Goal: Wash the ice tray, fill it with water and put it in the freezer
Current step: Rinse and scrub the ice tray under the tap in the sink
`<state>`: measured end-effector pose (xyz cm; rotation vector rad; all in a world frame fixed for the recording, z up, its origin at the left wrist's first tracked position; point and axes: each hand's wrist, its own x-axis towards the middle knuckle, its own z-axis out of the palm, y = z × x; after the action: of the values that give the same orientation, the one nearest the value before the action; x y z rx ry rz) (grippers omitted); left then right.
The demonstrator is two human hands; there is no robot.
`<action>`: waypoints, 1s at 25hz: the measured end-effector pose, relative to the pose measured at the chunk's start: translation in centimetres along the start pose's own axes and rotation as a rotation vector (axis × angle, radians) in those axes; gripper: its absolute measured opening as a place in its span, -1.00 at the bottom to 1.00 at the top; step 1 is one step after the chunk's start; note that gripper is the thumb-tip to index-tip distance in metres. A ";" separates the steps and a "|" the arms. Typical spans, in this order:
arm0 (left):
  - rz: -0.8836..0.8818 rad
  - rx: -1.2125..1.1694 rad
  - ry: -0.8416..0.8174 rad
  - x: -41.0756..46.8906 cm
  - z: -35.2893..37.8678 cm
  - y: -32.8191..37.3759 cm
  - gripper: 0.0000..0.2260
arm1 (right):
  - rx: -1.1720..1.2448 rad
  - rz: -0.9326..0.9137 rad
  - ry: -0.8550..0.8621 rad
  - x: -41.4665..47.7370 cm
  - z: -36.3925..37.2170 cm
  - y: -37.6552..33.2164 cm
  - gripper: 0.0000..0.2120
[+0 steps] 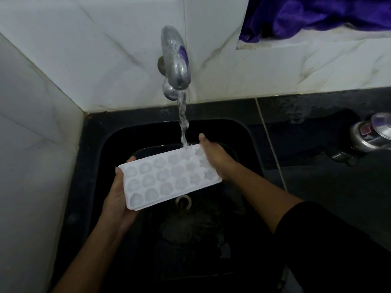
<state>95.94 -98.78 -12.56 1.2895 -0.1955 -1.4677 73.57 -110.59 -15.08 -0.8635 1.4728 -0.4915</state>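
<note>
Ice tray (pixel 168 178): held above black sink (pixel 93 157), long axis running from lower left up to upper right, right end raised toward tap (pixel 176 60), cavity side facing up. White plastic, three rows of rounded cavities. Water stream (pixel 183 123) landing on upper right corner, splashing in nearest cavities. Left hand (pixel 118 199) closed around lower left end, thumb over rim. Right hand (pixel 215 157) closed on upper right end, fingers beneath. Metal container (pixel 372 134) lying on counter at right.

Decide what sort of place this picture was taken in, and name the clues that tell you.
Probably a home kitchen: a black sink set in a dark counter, a wall tap running against white tiles, and a steel pot standing beside the sink.
</note>
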 end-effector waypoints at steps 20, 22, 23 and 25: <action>-0.197 0.362 -0.233 7.3 9.5 -4.7 -0.63 | 1.064 0.169 0.167 -9.1 -1.7 16.1 -0.32; -0.137 0.451 -0.105 7.1 10.2 -4.5 -0.57 | 1.091 0.189 0.153 -9.3 -1.1 15.5 -0.36; -0.101 0.504 -0.086 7.0 10.5 -4.4 -0.56 | 1.101 0.192 0.145 -9.4 -0.9 15.2 -0.38; -0.009 0.638 -0.119 6.8 10.6 -4.0 -0.69 | 1.124 0.207 0.142 -9.5 -0.5 14.8 -0.40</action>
<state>86.87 -107.93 -15.26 1.7003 -0.7864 -1.5495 69.15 -94.31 -19.97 0.2139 1.1215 -1.0789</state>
